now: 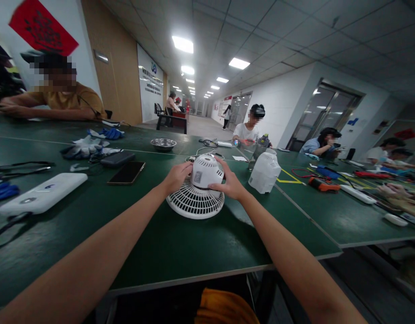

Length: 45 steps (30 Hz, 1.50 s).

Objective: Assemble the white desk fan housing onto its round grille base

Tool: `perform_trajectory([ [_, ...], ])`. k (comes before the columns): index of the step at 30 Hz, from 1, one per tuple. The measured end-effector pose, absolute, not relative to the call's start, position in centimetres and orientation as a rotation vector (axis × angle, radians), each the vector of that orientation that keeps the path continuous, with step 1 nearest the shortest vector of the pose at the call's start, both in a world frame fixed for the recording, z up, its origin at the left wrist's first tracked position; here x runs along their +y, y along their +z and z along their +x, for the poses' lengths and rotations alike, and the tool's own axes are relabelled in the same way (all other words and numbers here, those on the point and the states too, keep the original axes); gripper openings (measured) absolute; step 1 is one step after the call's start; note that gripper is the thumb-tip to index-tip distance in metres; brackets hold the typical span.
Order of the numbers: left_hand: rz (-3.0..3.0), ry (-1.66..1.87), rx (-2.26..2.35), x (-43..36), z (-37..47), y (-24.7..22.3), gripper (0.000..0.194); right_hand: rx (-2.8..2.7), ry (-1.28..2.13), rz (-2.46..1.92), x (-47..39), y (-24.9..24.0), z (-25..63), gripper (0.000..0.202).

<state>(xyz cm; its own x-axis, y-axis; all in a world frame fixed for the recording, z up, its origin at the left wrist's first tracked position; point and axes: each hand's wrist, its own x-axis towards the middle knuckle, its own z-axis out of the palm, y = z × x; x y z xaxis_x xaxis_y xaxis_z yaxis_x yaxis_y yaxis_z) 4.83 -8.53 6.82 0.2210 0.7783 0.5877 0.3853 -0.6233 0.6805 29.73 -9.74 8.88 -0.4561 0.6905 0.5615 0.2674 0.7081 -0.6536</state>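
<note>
White plastic fan (198, 183), lying on the green desk (180, 243) with its grille (195, 204) down. The left grip (177, 177) and right grip (232, 182) hold its rounded housing (207, 170) between them, right thumb (215, 186) low in front. It looks light, stiff and rather slick; the housing seems the sturdier hold, the thin bars likelier to crack.

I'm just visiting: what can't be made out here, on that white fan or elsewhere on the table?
All in the head view:
Underside of the white fan: hidden by its own body, against the green table.
Print on the label: too small to read.
Some of the right hand's fingers: hidden behind the fan.
Blue item: cut off by the left edge.
</note>
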Motion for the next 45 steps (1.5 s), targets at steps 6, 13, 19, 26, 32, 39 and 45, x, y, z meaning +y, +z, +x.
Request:
perform_trajectory([
  [6, 2.007, 1.234, 1.016, -9.1, 5.2, 7.2, 0.051, -2.058, 0.597, -0.737, -9.8, 9.2, 30.0, 0.09],
  [13, 2.182, 1.128, 1.11, -8.8, 5.0, 7.3, 0.054, -2.164, 0.423, -0.725, -9.2, 8.6, 30.2, 0.094],
  [19, 2.354, 1.042, 1.191, -8.9, 4.9, 7.6, 0.062, -2.266, 0.218, -0.684, -8.5, 8.2, 30.4, 0.094],
  [26, 2.42, 0.987, 1.181, -9.0, 4.8, 7.5, 0.063, -2.261, 0.277, -0.747, -8.8, 8.7, 30.4, 0.084],
  [32, 2.397, 0.935, 1.191, -8.8, 4.7, 7.5, 0.064, -2.233, 0.437, -0.823, -8.5, 8.2, 30.5, 0.088],
  [39, 2.364, 0.931, 1.173, -8.8, 4.6, 7.5, 0.061, -2.171, 0.581, -0.784, -7.8, 8.0, 30.7, 0.091],
  [45, 2.315, 0.879, 1.112, -9.2, 4.4, 7.9, 0.065, -2.252, 0.592, -0.827, -8.7, 8.8, 30.7, 0.095],
])
